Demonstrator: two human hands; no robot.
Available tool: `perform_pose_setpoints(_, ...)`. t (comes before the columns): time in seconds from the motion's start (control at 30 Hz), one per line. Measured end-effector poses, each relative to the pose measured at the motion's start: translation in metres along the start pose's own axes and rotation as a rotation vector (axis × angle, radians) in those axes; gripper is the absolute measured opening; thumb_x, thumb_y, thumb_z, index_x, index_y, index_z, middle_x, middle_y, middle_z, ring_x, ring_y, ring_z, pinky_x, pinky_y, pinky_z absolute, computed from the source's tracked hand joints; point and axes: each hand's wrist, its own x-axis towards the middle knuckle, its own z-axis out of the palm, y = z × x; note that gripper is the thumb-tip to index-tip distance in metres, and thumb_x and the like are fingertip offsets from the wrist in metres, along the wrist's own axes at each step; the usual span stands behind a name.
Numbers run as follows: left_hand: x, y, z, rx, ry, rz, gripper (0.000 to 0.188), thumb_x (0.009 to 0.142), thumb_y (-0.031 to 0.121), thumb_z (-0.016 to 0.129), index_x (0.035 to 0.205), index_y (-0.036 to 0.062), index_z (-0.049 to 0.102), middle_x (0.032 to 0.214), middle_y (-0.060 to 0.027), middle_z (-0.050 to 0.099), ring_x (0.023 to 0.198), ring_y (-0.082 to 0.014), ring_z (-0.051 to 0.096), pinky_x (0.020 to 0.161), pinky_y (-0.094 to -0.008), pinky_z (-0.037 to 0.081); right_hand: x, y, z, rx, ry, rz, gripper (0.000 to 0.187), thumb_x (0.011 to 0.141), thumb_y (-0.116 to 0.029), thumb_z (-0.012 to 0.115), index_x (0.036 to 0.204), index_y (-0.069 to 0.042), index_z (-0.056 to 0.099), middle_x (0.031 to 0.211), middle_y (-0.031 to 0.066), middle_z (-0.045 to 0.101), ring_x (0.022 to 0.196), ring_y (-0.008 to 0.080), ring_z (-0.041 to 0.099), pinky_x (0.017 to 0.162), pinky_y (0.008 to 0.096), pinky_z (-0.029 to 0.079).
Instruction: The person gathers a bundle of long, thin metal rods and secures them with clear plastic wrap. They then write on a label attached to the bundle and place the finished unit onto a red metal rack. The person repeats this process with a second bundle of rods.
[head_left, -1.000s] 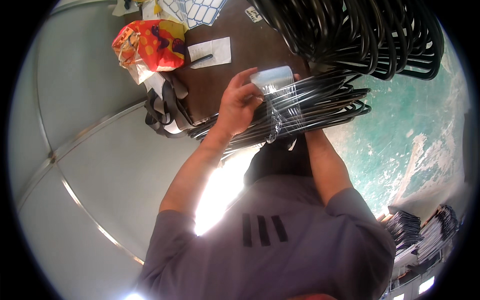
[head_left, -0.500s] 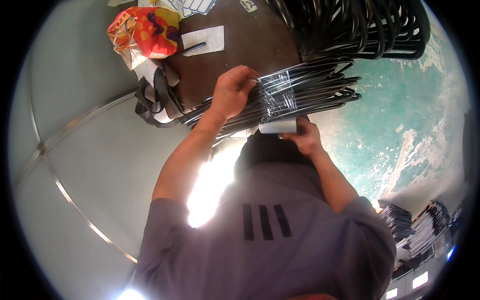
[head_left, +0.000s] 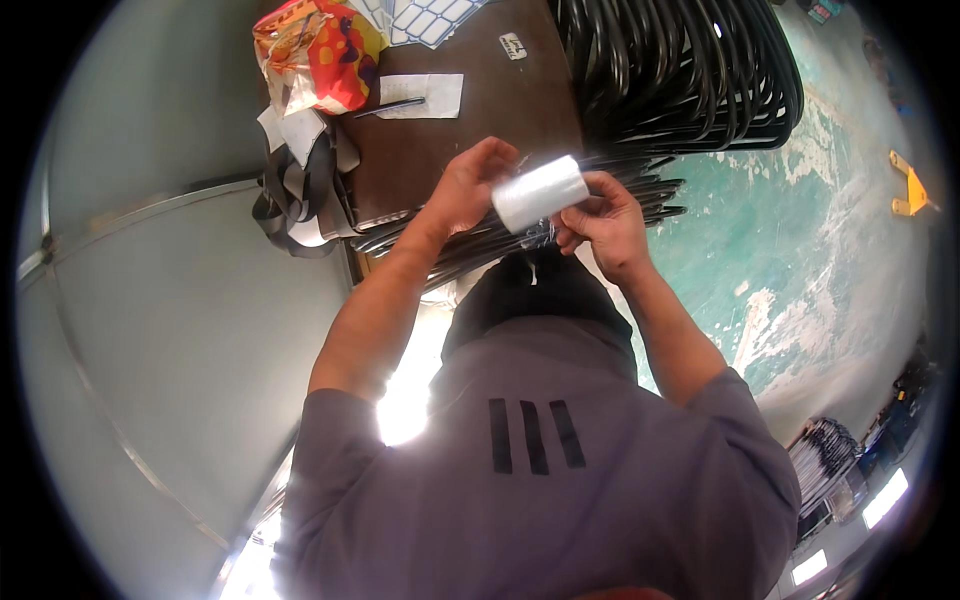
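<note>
Stretch-film roll (head_left: 541,194), clear and shiny white, is in front of me, above a bundle of thin black tubes (head_left: 475,248) at the near edge of a brown table (head_left: 520,112). Its long axis slants: one end points to my lower left, the other to my upper right, while the tubes below run at a gentler slant, also rising to the right. My right hand (head_left: 612,225) grips the roll at its right end. My left hand (head_left: 466,190) is beside the left end, fingers bent; I cannot tell whether they pinch anything. Crinkled film shows on the tubes under the roll.

On the table, a small white label (head_left: 512,46) bears dark handwriting. A pen (head_left: 400,103) lies across a paper slip (head_left: 445,98) with faint marks. Behind, a red-and-yellow printed bag (head_left: 340,62) sits beside sheets with blue-outlined shapes (head_left: 430,20). My grey shirt (head_left: 640,460) carries three dark stripes.
</note>
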Motion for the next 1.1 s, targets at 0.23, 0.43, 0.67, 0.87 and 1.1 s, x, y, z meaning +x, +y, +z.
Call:
perform_pose_setpoints(0.23,-0.003,0.022,-0.007,-0.016,-0.124,-0.072,0.068,0.084,-0.013,0.068,0.148,0.0058,0.054,0.140,-0.0071,0.063,0.131,-0.0185,0.060,0.110,-0.0337,0.049,0.030,0.001,0.005,0.074,0.135,0.065,0.029,0.102,0.000,0.069,0.127,-0.005,0.054,0.091,0.0156,0.075,0.067,0.0200,0.072,0.053,0.0310,0.060)
perform_pose_setpoints(0.43,0.006,0.036,-0.015,-0.214,-0.255,-0.132,0.080,0.084,0.000,0.084,0.157,0.0085,0.050,0.142,-0.0072,0.063,0.127,-0.0186,0.060,0.108,-0.0334,0.049,0.036,0.004,0.009,0.015,0.141,0.068,0.028,0.102,-0.003,0.069,0.126,-0.005,0.055,0.090,0.0140,0.074,0.064,0.0176,0.069,0.049,0.0279,0.056)
perform_pose_setpoints(0.67,0.012,0.039,0.001,-0.168,-0.081,-0.200,0.059,0.087,0.016,0.090,0.138,0.0026,0.064,0.121,-0.0071,0.070,0.112,-0.0179,0.063,0.098,-0.0331,0.051,0.038,0.010,0.029,0.046,0.290,-0.004,0.032,0.101,-0.003,0.068,0.130,-0.002,0.053,0.084,0.0133,0.073,0.059,0.0175,0.067,0.045,0.0280,0.051)
perform_pose_setpoints(0.87,0.011,0.037,0.010,-0.144,0.007,-0.166,0.053,0.088,0.014,0.088,0.134,0.0012,0.065,0.118,-0.0078,0.070,0.107,-0.0171,0.064,0.097,-0.0323,0.051,-0.066,0.052,-0.005,-0.187,0.339,0.070,0.028,0.103,-0.009,0.068,0.128,-0.002,0.058,0.087,0.0119,0.070,0.066,0.0198,0.069,0.051,0.0313,0.054)
perform_pose_setpoints(1.1,0.015,0.031,0.009,-0.217,0.009,-0.225,0.049,0.091,0.012,0.086,0.134,0.0009,0.065,0.117,-0.0066,0.070,0.109,-0.0175,0.064,0.099,-0.0320,0.050,0.039,0.148,-0.048,0.608,-0.029,-0.003,0.038,0.104,-0.018,0.072,0.137,-0.004,0.062,0.130,0.0136,0.068,0.118,0.0244,0.067,0.097,0.0434,0.060)
